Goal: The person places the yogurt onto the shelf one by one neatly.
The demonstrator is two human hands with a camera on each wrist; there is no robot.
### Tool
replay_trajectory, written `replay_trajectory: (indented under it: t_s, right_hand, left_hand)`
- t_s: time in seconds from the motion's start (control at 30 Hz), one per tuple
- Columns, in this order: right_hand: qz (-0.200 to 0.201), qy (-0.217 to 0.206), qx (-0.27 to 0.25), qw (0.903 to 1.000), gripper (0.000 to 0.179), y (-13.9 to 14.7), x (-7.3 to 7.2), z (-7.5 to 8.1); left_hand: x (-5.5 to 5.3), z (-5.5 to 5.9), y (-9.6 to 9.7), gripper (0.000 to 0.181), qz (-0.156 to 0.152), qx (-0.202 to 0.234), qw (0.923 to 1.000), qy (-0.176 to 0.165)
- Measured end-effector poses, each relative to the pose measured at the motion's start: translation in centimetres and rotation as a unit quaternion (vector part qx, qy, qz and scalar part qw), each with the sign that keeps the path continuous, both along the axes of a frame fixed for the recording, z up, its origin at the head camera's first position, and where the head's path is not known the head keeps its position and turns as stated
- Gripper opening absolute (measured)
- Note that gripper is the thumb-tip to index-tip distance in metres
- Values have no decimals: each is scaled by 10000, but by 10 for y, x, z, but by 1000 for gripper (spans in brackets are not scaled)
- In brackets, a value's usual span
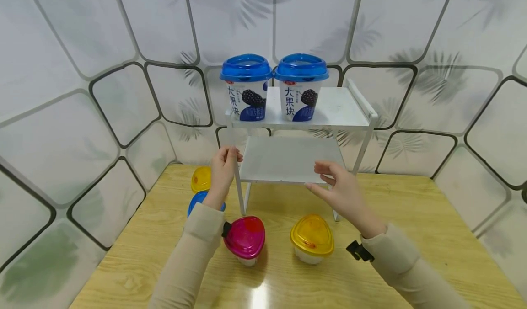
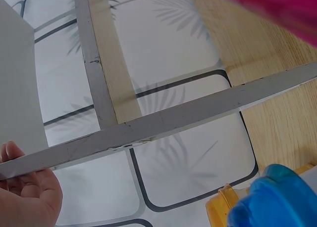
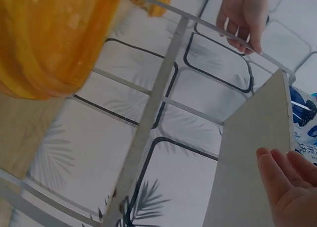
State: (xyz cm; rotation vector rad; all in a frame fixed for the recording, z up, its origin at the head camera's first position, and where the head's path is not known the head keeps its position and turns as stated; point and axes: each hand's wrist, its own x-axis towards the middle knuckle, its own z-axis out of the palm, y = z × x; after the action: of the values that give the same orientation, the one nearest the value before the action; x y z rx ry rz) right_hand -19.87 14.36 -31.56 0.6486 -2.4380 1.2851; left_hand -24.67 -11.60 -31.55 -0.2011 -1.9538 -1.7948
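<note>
Two cups (image 1: 246,89) reading "大果块" top the rack (image 1: 288,158); left grip (image 1: 223,169) pinches its post (image 2: 183,115) (right grip (image 1: 341,192) spread).

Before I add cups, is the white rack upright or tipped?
The white rack is upright: its legs point down and two blue-lidded cups stand on its top shelf.

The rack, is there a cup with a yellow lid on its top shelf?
No, both cups on top of the rack have blue lids.
</note>
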Motion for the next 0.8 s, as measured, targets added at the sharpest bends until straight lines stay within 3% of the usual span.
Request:
replay_trajectory:
  t_s: [0.43, 0.8]
  right_hand:
    - [-9, -445, 351, 9984, 51, 4, 19, -49]
    - [71, -635, 1119, 9917, 60, 5, 26, -74]
  left_hand:
    - [-1, -3, -1, 25, -32, 17, 10000, 40]
    - [0, 0, 0, 26, 22, -31, 10000, 10]
